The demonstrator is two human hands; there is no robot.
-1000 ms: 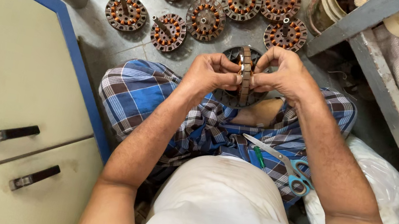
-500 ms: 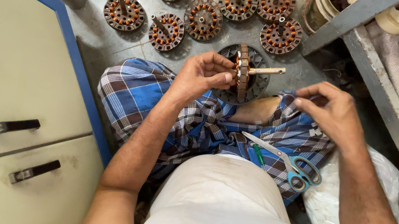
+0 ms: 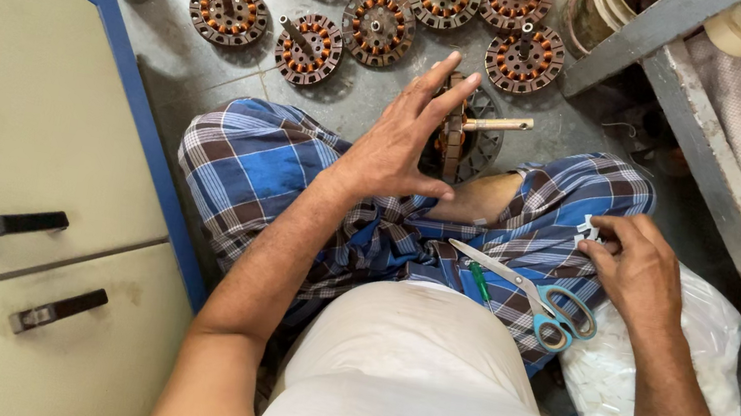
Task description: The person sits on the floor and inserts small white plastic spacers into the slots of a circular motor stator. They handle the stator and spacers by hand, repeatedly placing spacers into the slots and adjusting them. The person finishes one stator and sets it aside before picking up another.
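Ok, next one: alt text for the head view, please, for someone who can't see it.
Seen from above, a seated person's left hand steadies a wound stator upright on its edge, while the right hand holds small white pieces above a bag of them. Scissors lie on the checked cloth over the lap; more stators lie on the floor ahead.

A grey concrete floor [image 3: 378, 92] fills the middle of the view. On one side stands a cream cabinet [image 3: 9, 135] with a blue edge and two dark drawer handles [image 3: 11, 223]. On the other, a grey metal shelf frame [image 3: 720, 162] runs diagonally, cluttered and dusty.
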